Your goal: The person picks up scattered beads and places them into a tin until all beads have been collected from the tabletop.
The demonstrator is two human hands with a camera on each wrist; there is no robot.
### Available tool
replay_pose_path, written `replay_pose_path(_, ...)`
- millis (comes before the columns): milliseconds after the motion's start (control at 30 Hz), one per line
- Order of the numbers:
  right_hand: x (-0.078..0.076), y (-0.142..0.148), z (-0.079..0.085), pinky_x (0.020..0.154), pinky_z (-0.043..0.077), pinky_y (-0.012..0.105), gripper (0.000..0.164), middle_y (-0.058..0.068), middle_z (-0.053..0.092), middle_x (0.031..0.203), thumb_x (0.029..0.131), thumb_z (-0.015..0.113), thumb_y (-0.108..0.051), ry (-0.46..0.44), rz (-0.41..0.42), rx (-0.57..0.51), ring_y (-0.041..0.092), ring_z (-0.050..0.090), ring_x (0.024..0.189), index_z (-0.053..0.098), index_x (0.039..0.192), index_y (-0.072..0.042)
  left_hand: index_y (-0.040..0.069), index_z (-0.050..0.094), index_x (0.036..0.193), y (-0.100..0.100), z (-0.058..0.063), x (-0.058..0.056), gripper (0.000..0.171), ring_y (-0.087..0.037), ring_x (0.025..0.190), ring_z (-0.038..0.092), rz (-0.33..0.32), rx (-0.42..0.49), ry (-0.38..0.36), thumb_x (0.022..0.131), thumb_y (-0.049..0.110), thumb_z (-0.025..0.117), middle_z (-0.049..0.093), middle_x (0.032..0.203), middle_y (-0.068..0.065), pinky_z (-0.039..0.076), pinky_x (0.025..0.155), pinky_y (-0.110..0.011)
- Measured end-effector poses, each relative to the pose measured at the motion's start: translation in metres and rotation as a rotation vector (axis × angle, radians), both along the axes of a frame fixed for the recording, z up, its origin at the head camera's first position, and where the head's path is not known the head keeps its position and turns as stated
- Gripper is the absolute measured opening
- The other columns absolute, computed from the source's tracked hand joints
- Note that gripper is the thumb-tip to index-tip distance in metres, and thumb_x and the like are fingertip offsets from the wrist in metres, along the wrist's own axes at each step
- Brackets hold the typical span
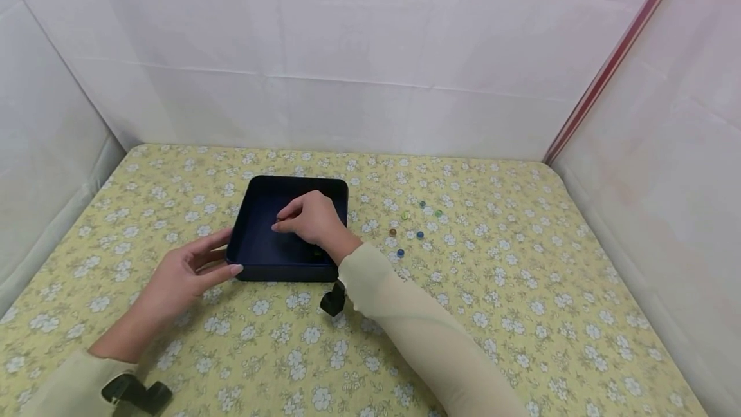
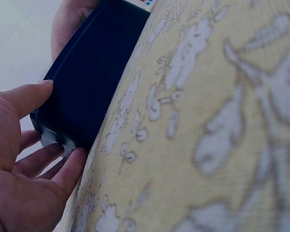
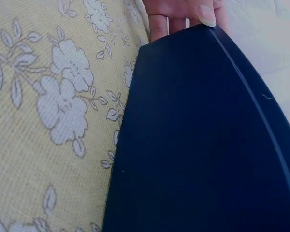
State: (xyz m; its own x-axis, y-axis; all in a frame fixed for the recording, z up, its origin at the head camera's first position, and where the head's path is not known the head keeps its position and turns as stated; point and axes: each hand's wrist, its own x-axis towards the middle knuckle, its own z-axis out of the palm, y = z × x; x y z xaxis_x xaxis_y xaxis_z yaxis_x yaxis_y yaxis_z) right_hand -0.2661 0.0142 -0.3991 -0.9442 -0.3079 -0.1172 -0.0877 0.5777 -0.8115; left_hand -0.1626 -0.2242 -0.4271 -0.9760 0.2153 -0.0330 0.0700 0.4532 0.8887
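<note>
A dark blue square tray (image 1: 255,246) lies on the flowered cloth. My left hand (image 1: 227,253) rests against its near left corner, thumb on the front wall and straight fingers along the left side. The left wrist view shows that hand (image 2: 48,130) spread around the tray's corner (image 2: 87,77). My right hand (image 1: 279,222) hovers over the tray's inside with curled fingers and thumb and index tips close together. Whether anything is between them is hidden. Several small coloured beads (image 1: 400,253) lie on the cloth to the right of the tray. The right wrist view shows the tray's floor (image 3: 208,145) and the left hand's fingertips (image 3: 183,17).
A small greenish bead (image 1: 317,253) seems to lie in the tray by my right wrist. White fabric walls (image 1: 370,69) close in the yellow cloth (image 1: 521,314) at the back and both sides.
</note>
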Motion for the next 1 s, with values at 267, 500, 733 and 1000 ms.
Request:
replay_pose_path(267,-0.0016,-0.0034,-0.0012,0.071,0.056,0.025,0.01,-0.003,0.078,0.102,0.086,0.086,-0.021,-0.025,-0.023,0.066,0.008,0.068,0.084,0.084,0.094,-0.017,0.02,0.034,0.162,0.0003,0.0007,-0.0001,0.074,0.021,0.112,0.049,-0.002,-0.007,-0.003,0.099,0.035,0.07,0.038,0.163,-0.018,0.054,0.085,-0.013)
replay_pose_path(500,-0.0015,-0.0048,-0.0015,0.074,0.058,0.028,0.008,-0.002,0.076,0.11,0.085,0.086,-0.02,-0.036,-0.039,0.1,0.013,0.069,0.092,0.084,0.092,-0.017,0.019,0.033,0.162,0.0009,0.0021,0.001,0.075,0.02,0.113,0.049,-0.002,0.006,-0.013,0.099,0.035,0.07,0.037,0.164,-0.018,0.054,0.085,-0.013)
replay_pose_path(733,-0.0017,-0.0052,-0.0007,0.08,0.06,0.031,0.008,-0.001,0.075,0.115,0.085,0.086,-0.021,-0.039,-0.028,0.134,0.017,0.068,0.103,0.085,0.092,-0.017,0.02,0.033,0.162,0.0005,0.0013,0.0005,0.075,0.02,0.113,0.049,-0.001,0.002,-0.015,0.099,0.035,0.071,0.037,0.164,-0.018,0.054,0.085,-0.012)
replay_pose_path(1000,-0.0019,-0.0053,-0.0001,0.085,0.06,0.033,0.009,0.0,0.074,0.12,0.085,0.086,-0.021,-0.047,-0.039,0.149,0.018,0.067,0.109,0.085,0.093,-0.017,0.021,0.034,0.162,0.0006,0.0007,0.0002,0.075,0.02,0.112,0.049,0.005,-0.009,-0.003,0.099,0.035,0.071,0.039,0.163,-0.018,0.054,0.085,-0.013)
